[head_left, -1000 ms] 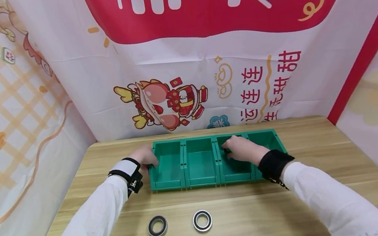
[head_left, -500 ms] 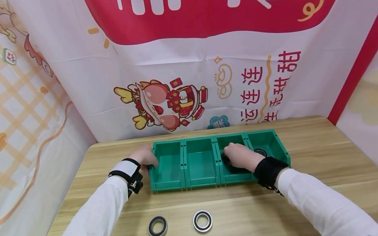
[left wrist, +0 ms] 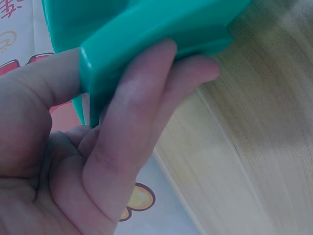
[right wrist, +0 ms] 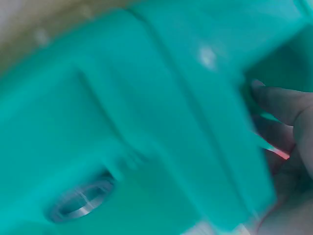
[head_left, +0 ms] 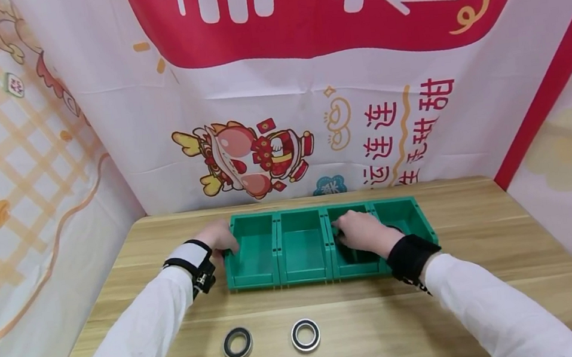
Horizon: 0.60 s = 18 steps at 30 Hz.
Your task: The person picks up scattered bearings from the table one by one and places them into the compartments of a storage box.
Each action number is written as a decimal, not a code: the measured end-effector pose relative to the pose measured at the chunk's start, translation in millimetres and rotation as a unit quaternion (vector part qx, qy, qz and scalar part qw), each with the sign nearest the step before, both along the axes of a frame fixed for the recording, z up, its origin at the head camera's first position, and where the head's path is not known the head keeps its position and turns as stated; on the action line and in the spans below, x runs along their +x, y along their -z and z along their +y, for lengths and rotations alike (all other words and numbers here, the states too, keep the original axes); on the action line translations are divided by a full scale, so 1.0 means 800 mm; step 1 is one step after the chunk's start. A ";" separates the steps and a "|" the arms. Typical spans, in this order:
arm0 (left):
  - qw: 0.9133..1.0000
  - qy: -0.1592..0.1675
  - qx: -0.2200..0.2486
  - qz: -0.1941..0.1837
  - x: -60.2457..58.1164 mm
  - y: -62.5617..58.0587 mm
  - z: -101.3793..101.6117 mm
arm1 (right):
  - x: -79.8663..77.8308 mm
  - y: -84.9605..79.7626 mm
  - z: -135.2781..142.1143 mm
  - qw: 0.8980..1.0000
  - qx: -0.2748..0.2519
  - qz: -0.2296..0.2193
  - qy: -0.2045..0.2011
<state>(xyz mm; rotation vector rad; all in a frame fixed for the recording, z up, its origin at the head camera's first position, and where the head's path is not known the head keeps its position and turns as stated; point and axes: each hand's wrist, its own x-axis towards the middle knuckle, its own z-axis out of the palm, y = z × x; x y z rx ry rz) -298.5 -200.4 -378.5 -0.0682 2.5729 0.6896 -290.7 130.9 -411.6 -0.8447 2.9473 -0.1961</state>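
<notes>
The left hand [head_left: 220,239] grips the left end wall of a green four-part bin [head_left: 306,275]. In the left wrist view, its fingers [left wrist: 146,88] lie along the outside of the green wall and the thumb is on the other side. The right hand [head_left: 362,232] reaches down into the third compartment from the left. In the right wrist view, that hand [right wrist: 288,122] is partly cut off at the edge, and whether it holds anything is hidden. A ring bearing [right wrist: 80,199] lies in the rightmost compartment, blurred there and mostly covered by the hand in the head view.
Two ring bearings, a left one [head_left: 238,344] and a right one [head_left: 305,335], lie flat on the wooden table [head_left: 382,334] in front of the bin. A printed cloth [head_left: 261,73] hangs right behind the table.
The right hand shifts slightly within the third compartment and its fingers spread a little. The left hand stays on the bin's end wall, and the bearings on the table keep their places.
</notes>
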 end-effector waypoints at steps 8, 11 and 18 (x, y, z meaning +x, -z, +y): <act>1.000 0.006 -0.005 -0.001 0.001 0.000 0.003 | 0.034 -0.066 0.008 0.993 -0.062 0.096 -0.033; 1.000 0.006 -0.006 0.001 0.001 0.001 0.003 | 0.052 -0.085 0.011 0.990 -0.071 0.111 -0.048; 1.000 0.000 -0.010 0.002 0.003 -0.003 0.002 | 0.095 -0.107 0.011 0.981 -0.080 0.149 -0.092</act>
